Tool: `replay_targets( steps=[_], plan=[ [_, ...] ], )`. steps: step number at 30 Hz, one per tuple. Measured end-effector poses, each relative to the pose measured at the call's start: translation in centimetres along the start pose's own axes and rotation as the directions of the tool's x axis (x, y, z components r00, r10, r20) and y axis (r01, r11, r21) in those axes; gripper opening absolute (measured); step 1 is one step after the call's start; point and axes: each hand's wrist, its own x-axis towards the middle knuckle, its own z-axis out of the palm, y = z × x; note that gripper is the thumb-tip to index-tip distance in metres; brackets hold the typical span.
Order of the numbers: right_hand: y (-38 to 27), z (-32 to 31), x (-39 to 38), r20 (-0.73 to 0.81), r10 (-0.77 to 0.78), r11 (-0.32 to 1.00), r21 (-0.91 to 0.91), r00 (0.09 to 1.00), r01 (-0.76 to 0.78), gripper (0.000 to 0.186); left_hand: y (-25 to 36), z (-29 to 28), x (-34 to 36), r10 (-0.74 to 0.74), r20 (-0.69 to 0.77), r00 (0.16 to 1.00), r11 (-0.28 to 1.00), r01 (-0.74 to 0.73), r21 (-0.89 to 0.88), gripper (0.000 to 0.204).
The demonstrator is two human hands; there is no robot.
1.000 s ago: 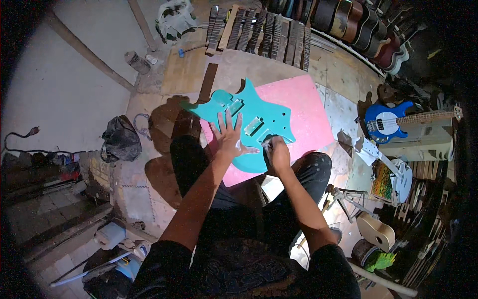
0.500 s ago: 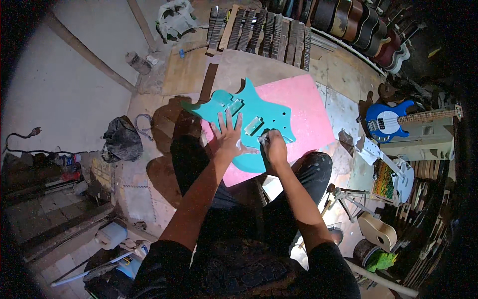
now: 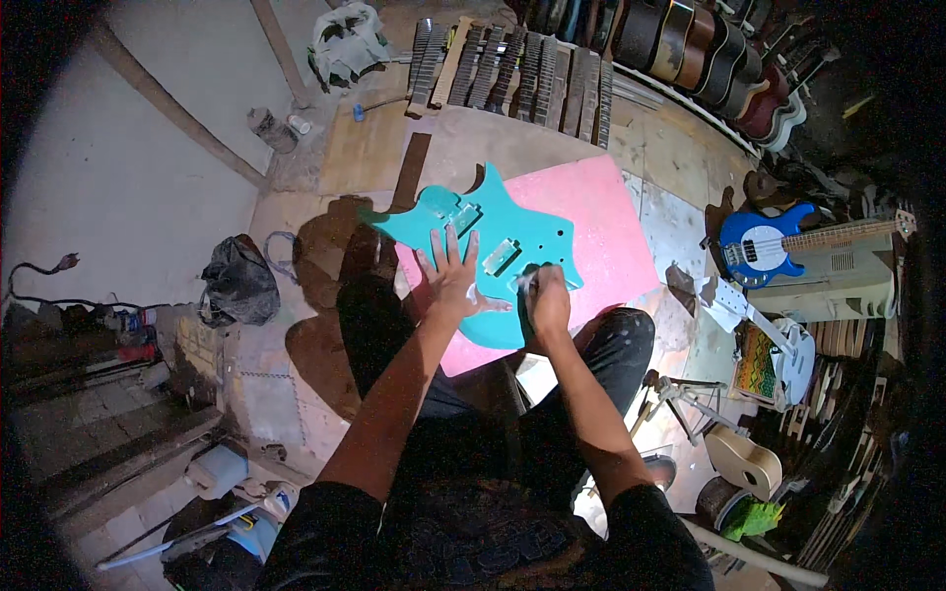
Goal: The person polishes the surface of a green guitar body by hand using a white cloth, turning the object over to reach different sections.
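Note:
A teal electric guitar body (image 3: 527, 209), with rectangular cut-outs and small round holes, lies on a pink board (image 3: 616, 222) in front of me. My left hand (image 3: 453, 284) rests flat on the body, fingers spread, beside the cut-outs. On the body's right part, near a dark opening, my right hand (image 3: 550, 303) presses down with bent fingers. Something small and pale shows at those fingertips, too hidden to name. Both of my knees are beneath the board's near side.
Guitar necks (image 3: 527, 74) lie in a row at the far side. A blue bass guitar (image 3: 764, 246) is at the right, above a white guitar (image 3: 793, 360) and a natural-wood guitar body (image 3: 744, 461). A black plastic bag (image 3: 241, 281) sits on the left.
My right hand has shifted slightly over the guitar body, its fingers still bent. The left hand stays spread in the same place. The whole view has tilted a little.

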Motion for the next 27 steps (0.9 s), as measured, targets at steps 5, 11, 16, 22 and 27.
replay_targets(
  steps=[5, 11, 16, 22, 27],
  plan=[
    [-0.4, 1.1, -0.4, 0.005, 0.087, 0.996, 0.022, 0.996, -0.087, 0.013, 0.4, -0.7, -0.2, 0.007, 0.017, 1.000, 1.000, -0.006, -0.024, 0.158],
    [-1.3, 0.6, 0.6, -0.098, 0.061, 0.998, 0.001, 0.993, -0.061, 0.013, 0.1, -0.7, -0.5, 0.001, 0.010, 1.000, 1.000, -0.001, -0.019, 0.156],
    [-0.2, 2.0, 0.2, -0.106, 0.033, 0.996, -0.081, 0.994, -0.042, 0.014, 0.0, -0.4, -0.2, 0.010, -0.010, 1.000, 0.999, -0.010, -0.033, 0.153],
    [-0.6, 1.7, -0.3, -0.056, 0.000, 1.000, -0.020, 0.998, -0.001, 0.013, -0.1, -0.4, -0.3, 0.017, -0.007, 1.000, 0.999, -0.017, -0.030, 0.153],
    [-1.1, 0.4, 1.5, -0.107, 0.145, 0.987, -0.060, 0.984, -0.152, 0.012, 0.1, -0.5, -0.3, 0.016, -0.031, 0.999, 0.998, -0.017, -0.057, 0.154]
  ],
)
